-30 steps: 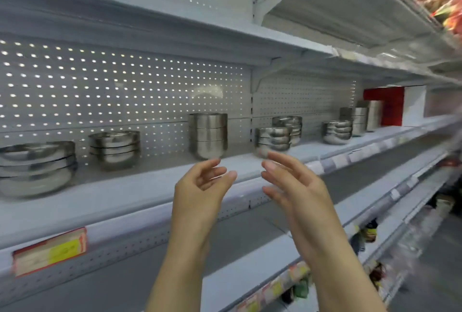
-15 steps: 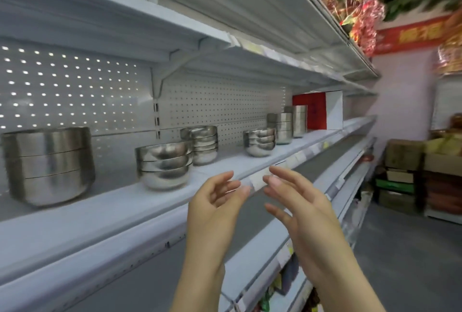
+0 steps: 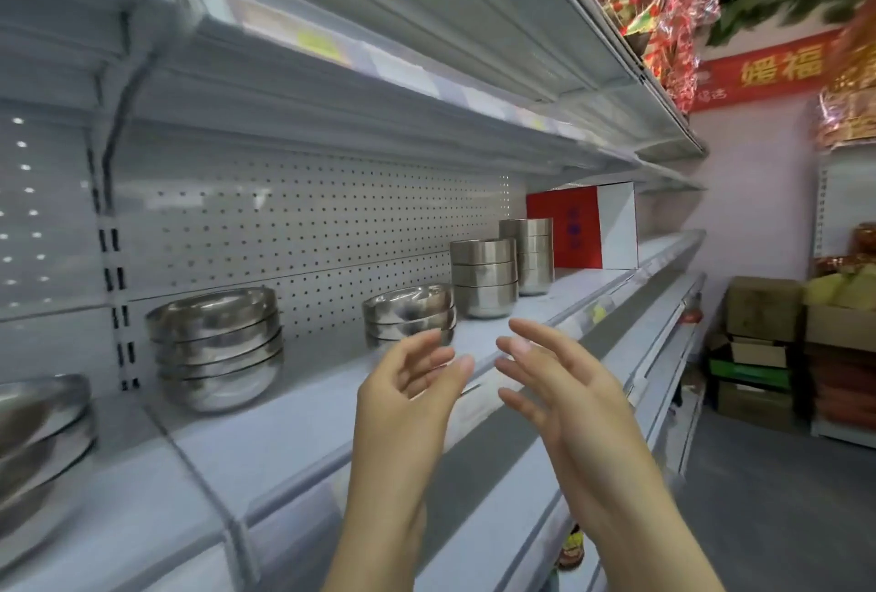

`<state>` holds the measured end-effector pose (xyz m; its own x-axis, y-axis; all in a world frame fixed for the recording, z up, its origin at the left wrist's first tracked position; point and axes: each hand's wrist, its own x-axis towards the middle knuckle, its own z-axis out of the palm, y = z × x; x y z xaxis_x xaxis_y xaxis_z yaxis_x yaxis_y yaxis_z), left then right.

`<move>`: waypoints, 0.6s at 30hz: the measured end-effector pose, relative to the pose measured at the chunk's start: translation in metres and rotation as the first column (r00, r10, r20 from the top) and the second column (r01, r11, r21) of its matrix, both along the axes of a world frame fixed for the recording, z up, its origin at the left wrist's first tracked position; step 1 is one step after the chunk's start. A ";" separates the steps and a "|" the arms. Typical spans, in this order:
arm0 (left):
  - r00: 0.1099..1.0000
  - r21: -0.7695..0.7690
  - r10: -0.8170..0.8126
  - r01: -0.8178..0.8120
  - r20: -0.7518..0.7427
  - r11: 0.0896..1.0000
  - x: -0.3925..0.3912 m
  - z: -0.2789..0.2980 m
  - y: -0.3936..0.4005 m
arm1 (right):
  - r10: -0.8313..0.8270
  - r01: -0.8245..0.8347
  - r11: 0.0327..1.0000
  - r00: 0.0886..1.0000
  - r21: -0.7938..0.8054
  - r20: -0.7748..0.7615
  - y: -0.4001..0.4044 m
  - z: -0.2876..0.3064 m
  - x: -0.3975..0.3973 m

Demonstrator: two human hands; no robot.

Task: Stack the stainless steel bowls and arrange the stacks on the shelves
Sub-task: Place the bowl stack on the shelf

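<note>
Several stacks of stainless steel bowls stand in a row on the white shelf (image 3: pixel 294 430). A wide stack (image 3: pixel 218 350) sits at the left, a blurred one (image 3: pixel 38 440) at the far left edge. A low stack (image 3: pixel 410 312) is just behind my fingers. Two taller stacks (image 3: pixel 483 278) (image 3: pixel 533 255) stand further right. My left hand (image 3: pixel 407 387) and my right hand (image 3: pixel 554 378) are raised in front of the shelf edge, palms facing each other, fingers relaxed, holding nothing.
A red and white box (image 3: pixel 583 226) stands at the shelf's right end. More shelves run above and below. Cardboard boxes (image 3: pixel 758 345) are piled on the floor at the right, under a red banner (image 3: pixel 768 70).
The view has swung to the right along the shelf, so the bowl stacks slid left in view. Both hands stay raised and empty in the same pose.
</note>
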<state>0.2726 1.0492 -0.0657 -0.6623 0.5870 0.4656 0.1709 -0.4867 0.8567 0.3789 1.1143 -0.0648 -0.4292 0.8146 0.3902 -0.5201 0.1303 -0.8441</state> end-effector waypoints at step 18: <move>0.977 0.064 0.197 -0.202 0.079 0.977 0.054 0.025 0.318 | 0.220 -0.222 0.972 0.975 0.077 0.040 0.328 0.036 0.037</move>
